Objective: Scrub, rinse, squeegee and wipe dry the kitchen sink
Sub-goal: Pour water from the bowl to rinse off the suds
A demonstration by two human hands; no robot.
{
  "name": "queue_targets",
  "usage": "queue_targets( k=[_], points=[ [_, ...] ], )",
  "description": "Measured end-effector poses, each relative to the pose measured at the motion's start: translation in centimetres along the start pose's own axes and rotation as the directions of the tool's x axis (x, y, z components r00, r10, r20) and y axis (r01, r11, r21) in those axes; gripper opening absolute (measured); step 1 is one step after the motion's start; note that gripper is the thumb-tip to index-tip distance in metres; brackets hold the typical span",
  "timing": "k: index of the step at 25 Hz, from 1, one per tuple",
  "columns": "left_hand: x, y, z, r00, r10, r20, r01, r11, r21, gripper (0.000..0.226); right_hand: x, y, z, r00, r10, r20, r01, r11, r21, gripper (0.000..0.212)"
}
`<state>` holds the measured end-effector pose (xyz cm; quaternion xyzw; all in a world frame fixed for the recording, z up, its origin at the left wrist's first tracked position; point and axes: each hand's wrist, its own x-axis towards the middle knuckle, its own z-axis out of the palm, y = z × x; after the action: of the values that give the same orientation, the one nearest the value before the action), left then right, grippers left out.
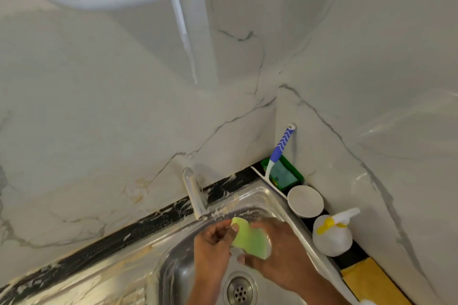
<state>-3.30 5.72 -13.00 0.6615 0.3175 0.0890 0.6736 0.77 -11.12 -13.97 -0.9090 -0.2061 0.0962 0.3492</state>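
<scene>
I see both hands — left hand (213, 242), right hand (282, 252) — fingers curled, gripping the green sponge (250, 239) over the sink (178, 277), drain (240, 290) at 6 o'clock.

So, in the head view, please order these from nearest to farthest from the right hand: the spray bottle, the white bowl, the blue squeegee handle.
From the right hand:
1. Spray bottle, just to its right on the counter ledge.
2. White bowl, behind the bottle, toward the corner.
3. Blue squeegee handle, farthest, leaning up in the wall corner.
</scene>
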Motion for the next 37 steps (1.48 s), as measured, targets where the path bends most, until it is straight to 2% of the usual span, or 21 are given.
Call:
queue_targets(
  k=[3, 5, 7, 8, 11, 14, 16, 18, 20, 22, 24, 28, 31, 37],
  points=[
    [1.8, 1.8, 2.4, 0.996, -0.016, 0.084, 0.016, 1.000, 0.009, 0.018, 1.2, 1.2, 0.3, 0.988, 0.020, -0.151, 0.011, 0.980, 0.198, 0.056],
    [3.3, 2.9, 3.6, 0.990, 0.041, 0.138, -0.067, 0.980, 0.189, 0.023, 2.4, 2.2, 0.9, 0.964, 0.118, -0.240, -0.039, 0.950, 0.310, 0.056],
    [4.0, 4.6, 5.1, 0.975, 0.107, 0.196, -0.183, 0.886, 0.426, 0.032, 3.5, 2.7, 1.6, 0.917, 0.194, -0.348, -0.090, 0.951, 0.295, 0.056],
    [4.2, 5.9, 6.1, 0.966, 0.148, 0.212, -0.233, 0.851, 0.470, 0.042, 4.2, 3.0, 1.8, 0.888, 0.237, -0.393, -0.134, 0.953, 0.272, 0.056],
    [6.1, 9.3, 11.4, 0.951, 0.227, 0.208, -0.297, 0.856, 0.423, 0.048, 6.7, 4.4, 1.7, 0.816, 0.265, -0.514, -0.254, 0.963, 0.092, 0.056],
    [9.4, 12.1, 16.3, 0.942, 0.225, 0.248, -0.316, 0.843, 0.435, 0.060, 9.5, 3.6, 0.7, 0.783, 0.446, -0.434, -0.425, 0.892, 0.152, 0.056],
    [11.5, 13.2, 18.8, 0.928, 0.205, 0.312, -0.340, 0.807, 0.483, 0.067, 10.7, 3.8, 0.9, 0.756, 0.462, -0.463, -0.478, 0.874, 0.091, 0.060],
    [12.9, 13.1, 20.0, 0.918, 0.207, 0.339, -0.368, 0.766, 0.527, 0.062, 11.6, 4.4, 1.3, 0.724, 0.456, -0.518, -0.525, 0.851, 0.015, 0.060],
    [13.9, 12.4, 20.8, 0.913, 0.240, 0.331, -0.398, 0.706, 0.586, 0.053, 12.8, 5.0, 1.3, 0.675, 0.478, -0.562, -0.592, 0.805, -0.027, 0.052],
    [14.7, 12.2, 20.8, 0.908, 0.265, 0.325, -0.418, 0.643, 0.641, 0.055, 13.9, 5.3, 0.9, 0.656, 0.494, -0.571, -0.642, 0.763, -0.078, 0.047],
    [15.6, 12.4, 21.1, 0.910, 0.249, 0.333, -0.414, 0.603, 0.682, 0.054, 15.2, 5.8, 0.7, 0.655, 0.500, -0.567, -0.656, 0.749, -0.097, 0.047],
    [16.2, 12.3, 21.1, 0.913, 0.256, 0.317, -0.407, 0.545, 0.733, 0.027, 17.3, 6.3, -0.1, 0.650, 0.516, -0.558, -0.662, 0.745, -0.080, 0.045],
    [16.7, 12.2, 21.1, 0.900, 0.271, 0.340, -0.434, 0.494, 0.754, 0.025, 17.9, 7.1, -0.1, 0.636, 0.497, -0.590, -0.658, 0.748, -0.080, 0.040],
    [16.8, 12.0, 21.5, 0.888, 0.305, 0.345, -0.454, 0.461, 0.763, 0.023, 19.3, 8.0, 0.2, 0.699, 0.491, -0.519, -0.636, 0.759, -0.139, 0.034]
  ],
)
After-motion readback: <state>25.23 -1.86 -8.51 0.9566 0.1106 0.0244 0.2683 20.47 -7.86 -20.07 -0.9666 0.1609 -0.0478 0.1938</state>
